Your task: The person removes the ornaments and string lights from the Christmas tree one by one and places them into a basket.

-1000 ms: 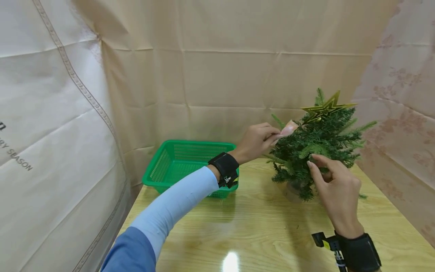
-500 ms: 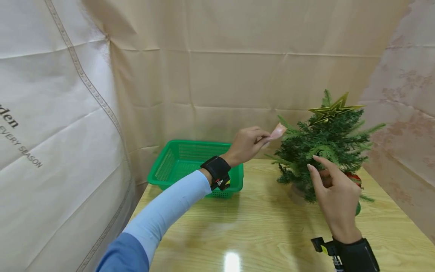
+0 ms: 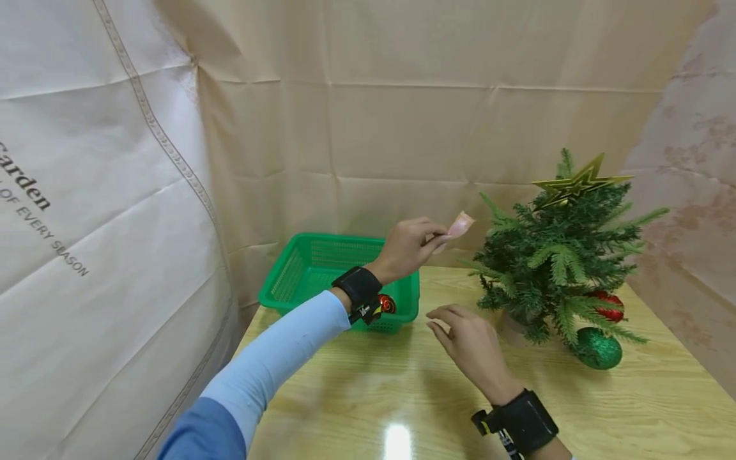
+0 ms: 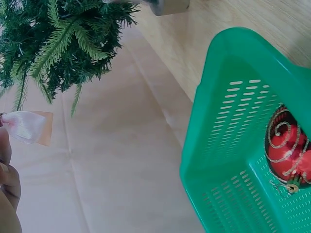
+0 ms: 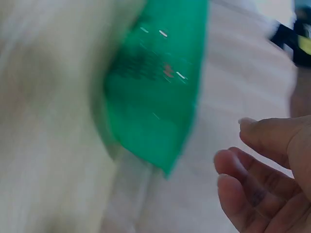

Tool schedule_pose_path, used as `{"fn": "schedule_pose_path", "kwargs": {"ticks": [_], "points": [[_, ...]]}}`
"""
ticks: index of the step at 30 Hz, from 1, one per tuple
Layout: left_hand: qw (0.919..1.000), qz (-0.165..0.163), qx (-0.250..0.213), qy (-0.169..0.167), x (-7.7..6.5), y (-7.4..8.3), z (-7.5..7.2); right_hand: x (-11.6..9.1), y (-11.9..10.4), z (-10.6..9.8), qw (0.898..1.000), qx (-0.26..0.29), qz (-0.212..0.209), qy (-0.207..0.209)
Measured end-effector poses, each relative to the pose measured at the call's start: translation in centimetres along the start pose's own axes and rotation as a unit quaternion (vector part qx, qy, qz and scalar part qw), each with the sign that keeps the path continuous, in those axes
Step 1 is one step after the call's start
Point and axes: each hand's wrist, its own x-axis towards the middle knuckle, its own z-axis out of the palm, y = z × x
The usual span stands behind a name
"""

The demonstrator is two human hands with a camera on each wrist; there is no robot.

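basket (image 3: 286, 281) left on table (image 3: 345, 402) | bauble (image 4: 286, 150) in basket | tree (image 3: 552, 255) right

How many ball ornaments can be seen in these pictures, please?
3: a red ball and a green ball at the lower right of the tree in the head view, and a gold-patterned red ball in the green basket. More may be hidden.

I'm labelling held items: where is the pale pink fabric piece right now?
In the head view, the pale pink fabric piece is right of centre, pinched by the left hand, between the green plastic basket and the green artificial tree.
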Motion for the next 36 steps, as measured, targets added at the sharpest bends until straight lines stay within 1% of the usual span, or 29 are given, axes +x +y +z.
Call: {"fn": "schedule_pose_path", "kwargs": {"ticks": [3,6,10,15,19,24,29,36], "points": [[1.0,-0.002,0.003,-0.003,-0.2,0.0,-0.2,0.4,-0.4,2.6,1.0,0.005,-0.029,-0.011],[0.9999,-0.002,0.01,-0.004,-0.5,-0.1,-0.5,0.8,-0.4,4.6,0.998,0.002,-0.059,-0.007],[0.9999,0.0,0.011,0.0,-0.8,-0.2,-0.4,0.8,-0.1,5.8,0.998,0.004,-0.064,-0.002],[0.9999,-0.002,0.01,-0.001,-1.2,-0.7,-0.2,1.0,0.1,6.1,0.999,0.015,-0.046,-0.006],[0.9999,-0.005,0.011,-0.01,-1.6,-0.9,0.0,1.2,0.2,5.9,0.999,0.024,-0.037,-0.014],[0.9998,-0.01,0.009,-0.016,-1.9,-1.1,0.0,1.2,0.3,5.8,0.999,0.038,-0.025,-0.009],[0.9997,-0.018,0.013,-0.011,-2.3,-1.3,-0.3,1.3,0.3,5.8,0.999,0.044,-0.027,-0.001],[0.9988,-0.038,0.023,-0.022,-3.1,-1.8,-0.5,1.4,0.3,5.8,0.998,0.046,-0.028,-0.008]]}}
